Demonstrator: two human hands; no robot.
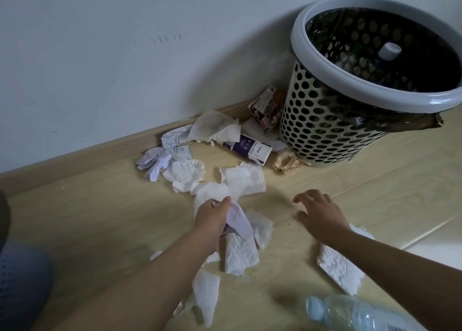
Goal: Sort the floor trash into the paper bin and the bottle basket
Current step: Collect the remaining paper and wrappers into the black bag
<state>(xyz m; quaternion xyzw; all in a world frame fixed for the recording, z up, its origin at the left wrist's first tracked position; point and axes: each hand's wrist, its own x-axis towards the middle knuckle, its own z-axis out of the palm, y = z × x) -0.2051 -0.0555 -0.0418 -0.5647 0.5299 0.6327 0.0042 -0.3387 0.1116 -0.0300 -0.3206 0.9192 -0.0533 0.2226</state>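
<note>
Pale wooden floor (100, 218) meets a white wall (100, 56), and the round holey basket with a grey rim (362, 94) stands in the far right corner with bottles inside. The left hand (212, 215) curls tight around a bunch of crumpled white tissue paper (240, 250) mid-floor, while the right hand (320, 213) hangs spread wide, holding nothing. Best to squeeze the bunch firmly so no bits drop, scoop in more loose paper, and save the clear plastic bottle with a pale blue cap (350, 313) at the near edge for the basket.
</note>
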